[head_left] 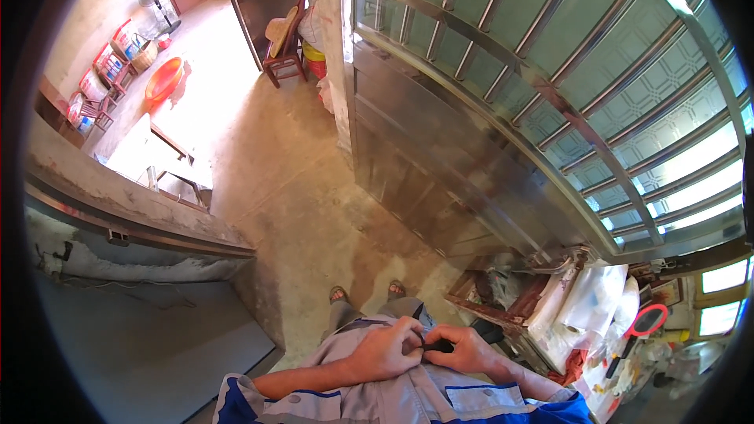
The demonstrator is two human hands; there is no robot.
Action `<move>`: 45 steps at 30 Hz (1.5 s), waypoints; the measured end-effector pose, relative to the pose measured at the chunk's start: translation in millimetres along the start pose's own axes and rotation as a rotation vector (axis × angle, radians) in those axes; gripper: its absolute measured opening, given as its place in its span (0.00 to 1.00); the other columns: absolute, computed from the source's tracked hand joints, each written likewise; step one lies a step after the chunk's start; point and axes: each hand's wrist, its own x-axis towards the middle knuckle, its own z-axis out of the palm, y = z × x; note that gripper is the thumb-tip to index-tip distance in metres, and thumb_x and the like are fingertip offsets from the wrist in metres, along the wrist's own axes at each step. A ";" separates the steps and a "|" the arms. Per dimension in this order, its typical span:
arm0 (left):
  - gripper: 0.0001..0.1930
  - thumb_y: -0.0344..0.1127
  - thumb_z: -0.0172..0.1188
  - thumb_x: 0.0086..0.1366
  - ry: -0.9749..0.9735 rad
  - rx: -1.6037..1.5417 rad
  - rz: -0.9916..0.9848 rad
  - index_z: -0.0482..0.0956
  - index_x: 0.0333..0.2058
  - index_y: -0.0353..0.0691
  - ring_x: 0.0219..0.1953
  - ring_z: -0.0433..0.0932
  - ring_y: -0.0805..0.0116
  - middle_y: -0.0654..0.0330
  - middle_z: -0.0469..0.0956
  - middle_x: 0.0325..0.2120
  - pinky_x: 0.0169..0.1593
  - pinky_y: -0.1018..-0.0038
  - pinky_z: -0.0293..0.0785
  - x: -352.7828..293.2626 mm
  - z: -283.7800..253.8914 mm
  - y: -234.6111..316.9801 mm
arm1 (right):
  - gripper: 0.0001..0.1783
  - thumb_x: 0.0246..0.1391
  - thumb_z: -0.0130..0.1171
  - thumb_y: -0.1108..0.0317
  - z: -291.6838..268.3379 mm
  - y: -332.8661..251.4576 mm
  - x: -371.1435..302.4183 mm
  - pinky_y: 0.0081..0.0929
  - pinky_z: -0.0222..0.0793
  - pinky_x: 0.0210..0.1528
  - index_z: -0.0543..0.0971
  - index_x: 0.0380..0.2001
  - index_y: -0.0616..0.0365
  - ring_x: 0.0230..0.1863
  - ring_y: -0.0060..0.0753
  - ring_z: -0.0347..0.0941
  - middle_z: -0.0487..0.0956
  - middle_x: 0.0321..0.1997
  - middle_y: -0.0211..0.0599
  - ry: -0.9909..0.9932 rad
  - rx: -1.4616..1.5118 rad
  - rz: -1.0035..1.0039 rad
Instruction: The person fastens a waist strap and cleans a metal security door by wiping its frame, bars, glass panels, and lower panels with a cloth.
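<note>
My left hand (386, 349) and my right hand (470, 352) meet in front of my grey shirt (397, 392), which has blue trim. Both are closed, fingers curled inward and thumbs toward each other. A small black thing (438, 345) shows at the fingertips of the right hand, its kind too small to make out. Whatever the left fingers pinch, if anything, is hidden behind them. Beneath the hands I stand on the concrete floor, and my sandalled feet (366, 293) show just ahead of them.
On the right, a steel door with bars (542, 86) stands beside a cluttered table (542, 330) carrying plastic bags and a red-rimmed round mirror (647, 320). A grey panel (149, 330) leans at lower left. Beyond the doorway are a wooden chair (284, 63) and an orange basin (163, 82).
</note>
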 end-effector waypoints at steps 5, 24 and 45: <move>0.16 0.34 0.60 0.56 -0.002 0.120 0.063 0.68 0.42 0.39 0.35 0.81 0.53 0.54 0.81 0.29 0.37 0.62 0.76 2.8 -2.4 4.3 | 0.14 0.49 0.66 0.72 3.1 -19.9 -0.5 0.22 0.71 0.45 0.77 0.40 0.62 0.41 0.23 0.76 0.81 0.39 0.37 0.040 0.001 0.186; 0.14 0.33 0.59 0.55 0.008 0.153 0.119 0.70 0.40 0.39 0.34 0.79 0.50 0.52 0.79 0.30 0.36 0.59 0.75 11.8 3.2 9.7 | 0.19 0.50 0.65 0.73 0.7 0.7 -10.2 0.22 0.65 0.52 0.73 0.45 0.58 0.46 0.22 0.70 0.74 0.44 0.30 0.043 1.012 0.526; 0.10 0.31 0.65 0.54 0.074 0.255 0.230 0.75 0.35 0.40 0.32 0.79 0.58 0.55 0.78 0.28 0.37 0.67 0.76 6.3 -1.8 10.0 | 0.23 0.57 0.61 0.65 1.9 -9.0 -17.8 0.11 0.53 0.23 0.71 0.54 0.57 0.21 0.11 0.58 0.74 0.37 0.24 0.022 1.258 0.414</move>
